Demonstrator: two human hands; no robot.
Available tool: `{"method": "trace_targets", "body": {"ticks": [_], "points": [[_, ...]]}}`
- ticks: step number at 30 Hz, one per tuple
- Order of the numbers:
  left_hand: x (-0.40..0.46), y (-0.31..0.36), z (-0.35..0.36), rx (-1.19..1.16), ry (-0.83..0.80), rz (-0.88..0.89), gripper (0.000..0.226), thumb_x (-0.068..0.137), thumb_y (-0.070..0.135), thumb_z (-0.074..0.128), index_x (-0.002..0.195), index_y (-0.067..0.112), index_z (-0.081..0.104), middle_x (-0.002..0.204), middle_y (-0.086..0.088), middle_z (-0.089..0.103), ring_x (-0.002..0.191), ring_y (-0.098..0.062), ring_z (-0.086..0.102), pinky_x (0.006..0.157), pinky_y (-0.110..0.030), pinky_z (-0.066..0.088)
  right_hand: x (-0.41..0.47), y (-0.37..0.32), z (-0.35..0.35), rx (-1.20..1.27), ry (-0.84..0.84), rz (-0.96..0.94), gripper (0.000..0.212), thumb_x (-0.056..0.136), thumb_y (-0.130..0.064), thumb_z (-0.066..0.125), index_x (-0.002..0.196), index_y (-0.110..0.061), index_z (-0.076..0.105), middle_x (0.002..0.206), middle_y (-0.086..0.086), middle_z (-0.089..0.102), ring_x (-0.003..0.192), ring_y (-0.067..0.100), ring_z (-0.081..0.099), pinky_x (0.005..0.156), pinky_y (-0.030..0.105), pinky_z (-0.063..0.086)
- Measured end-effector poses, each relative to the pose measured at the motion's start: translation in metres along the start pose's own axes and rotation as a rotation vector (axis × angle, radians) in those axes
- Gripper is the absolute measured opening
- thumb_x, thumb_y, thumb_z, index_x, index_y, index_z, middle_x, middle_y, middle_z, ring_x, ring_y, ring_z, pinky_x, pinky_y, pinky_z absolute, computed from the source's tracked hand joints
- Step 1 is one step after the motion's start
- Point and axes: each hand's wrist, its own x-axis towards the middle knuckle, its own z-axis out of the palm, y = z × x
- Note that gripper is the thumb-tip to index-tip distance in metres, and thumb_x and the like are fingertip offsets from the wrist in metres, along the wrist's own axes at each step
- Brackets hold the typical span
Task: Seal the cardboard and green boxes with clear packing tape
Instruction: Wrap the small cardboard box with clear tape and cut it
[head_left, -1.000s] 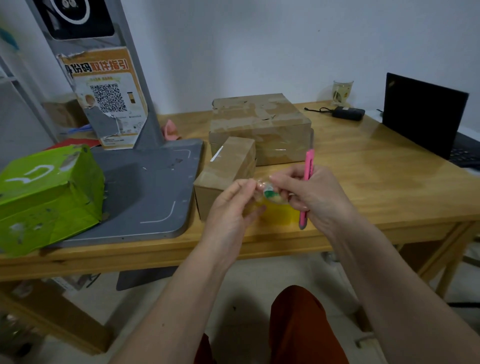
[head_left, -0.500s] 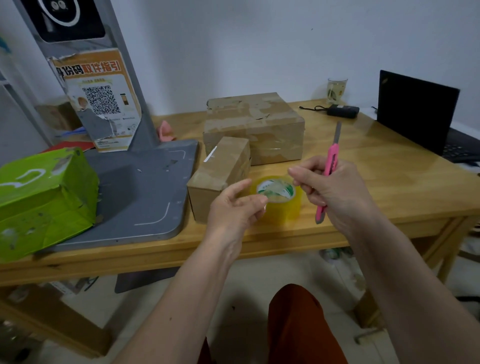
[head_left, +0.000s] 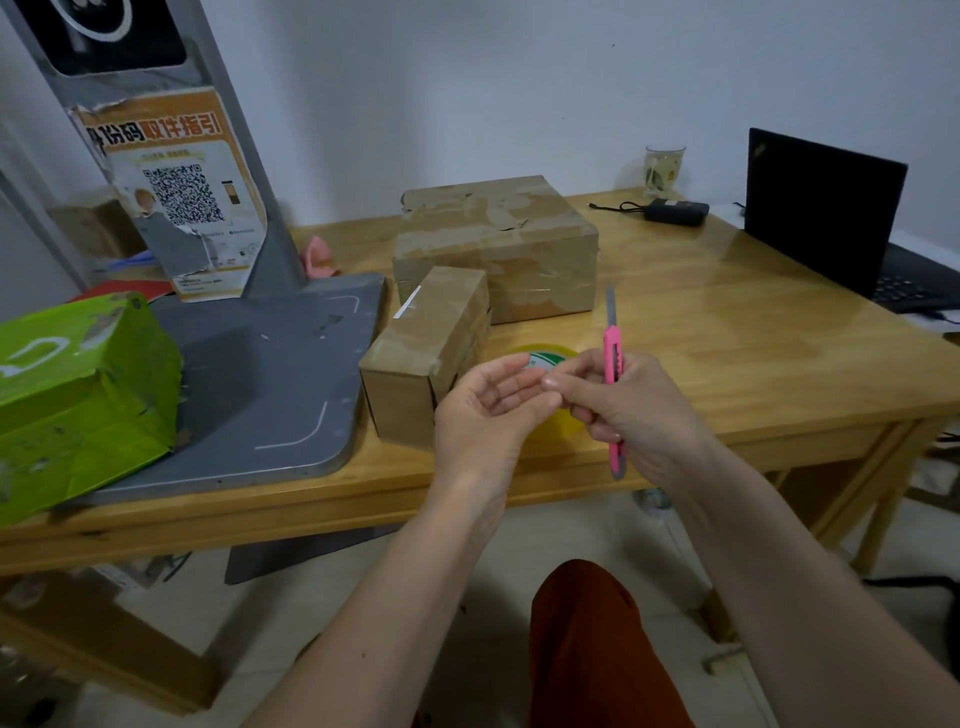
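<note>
right now the right hand (head_left: 631, 410) grips a pink knife (head_left: 612, 364), blade up, away from the fingers; the left hand (head_left: 488, 400) is relaxed, holding nothing, over the tape roll (head_left: 545, 358) on the counter (head_left: 727, 332), small box (head_left: 426, 358) at nine o'clock, green box (head_left: 78, 395) far left

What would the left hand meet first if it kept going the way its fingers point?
Probably the right hand, whose fingertips already seem to meet the left hand above the tape roll. The pink utility knife follows. Depth is unclear.
</note>
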Motion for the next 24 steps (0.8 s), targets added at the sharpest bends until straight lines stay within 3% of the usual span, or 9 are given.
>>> {"method": "trace_targets", "body": {"ticks": [4, 7, 10, 13, 15, 19, 24], "points": [[0.002, -0.002, 0.0, -0.029, -0.001, -0.07, 0.035, 0.077, -0.016, 0.069, 0.1, 0.01, 0.066, 0.068, 0.0, 0.07, 0.063, -0.012, 0.065, 0.066, -0.023, 0.056, -0.002, 0.002, -0.001, -0.035, 0.035, -0.011, 0.005, 0.082, -0.011, 0.074, 0.082, -0.006, 0.071, 0.048, -0.002, 0.05, 0.038, 0.002, 0.038, 0.034, 0.015, 0.026], [0.002, -0.005, 0.002, -0.029, -0.026, -0.096, 0.035, 0.078, -0.016, 0.068, 0.101, 0.011, 0.067, 0.069, 0.0, 0.069, 0.066, -0.011, 0.065, 0.067, -0.024, 0.056, -0.001, -0.001, -0.005, -0.07, 0.089, 0.067, 0.023, 0.084, -0.033, 0.072, 0.087, -0.011, 0.071, 0.07, 0.006, 0.064, 0.05, 0.007, 0.048, 0.035, 0.016, 0.026], [0.005, -0.006, 0.001, -0.049, 0.007, -0.103, 0.036, 0.077, -0.015, 0.069, 0.098, 0.014, 0.068, 0.074, -0.001, 0.07, 0.076, -0.013, 0.067, 0.07, -0.026, 0.055, 0.003, -0.006, -0.018, -0.144, 0.248, 0.12, 0.029, 0.084, -0.049, 0.067, 0.092, -0.021, 0.066, 0.081, 0.005, 0.063, 0.063, 0.015, 0.051, 0.042, 0.02, 0.029], [0.008, -0.006, 0.002, -0.064, 0.033, -0.088, 0.036, 0.077, -0.016, 0.068, 0.097, 0.014, 0.067, 0.074, -0.001, 0.067, 0.076, -0.013, 0.066, 0.071, -0.026, 0.057, 0.002, -0.008, -0.03, -0.164, 0.312, 0.024, 0.027, 0.085, -0.031, 0.072, 0.105, -0.013, 0.07, 0.072, 0.002, 0.059, 0.055, 0.006, 0.049, 0.041, 0.015, 0.033], [0.01, -0.009, 0.006, -0.058, 0.038, -0.087, 0.037, 0.077, -0.016, 0.069, 0.099, 0.014, 0.066, 0.079, -0.001, 0.066, 0.079, -0.014, 0.066, 0.071, -0.025, 0.056, -0.004, -0.011, -0.025, -0.127, 0.171, -0.01, 0.024, 0.085, -0.014, 0.072, 0.106, -0.004, 0.07, 0.071, 0.004, 0.061, 0.041, 0.001, 0.047, 0.037, 0.01, 0.033], [0.013, -0.015, 0.015, 0.028, 0.066, -0.08, 0.038, 0.074, -0.007, 0.076, 0.102, 0.016, 0.066, 0.098, -0.007, 0.063, 0.095, -0.019, 0.066, 0.082, -0.032, 0.057, -0.011, -0.013, -0.018, -0.074, -0.055, 0.01, 0.028, 0.08, 0.007, 0.069, 0.108, 0.009, 0.066, 0.078, 0.01, 0.064, 0.036, -0.004, 0.052, 0.038, 0.006, 0.036], [0.014, -0.018, 0.021, 0.101, 0.097, -0.08, 0.035, 0.074, -0.004, 0.079, 0.102, 0.01, 0.064, 0.081, -0.001, 0.056, 0.067, -0.005, 0.064, 0.066, -0.02, 0.056, -0.007, -0.005, -0.03, -0.152, -0.078, -0.004, 0.031, 0.076, 0.016, 0.068, 0.106, 0.008, 0.067, 0.08, 0.015, 0.066, 0.042, -0.003, 0.057, 0.044, 0.007, 0.042]]}}
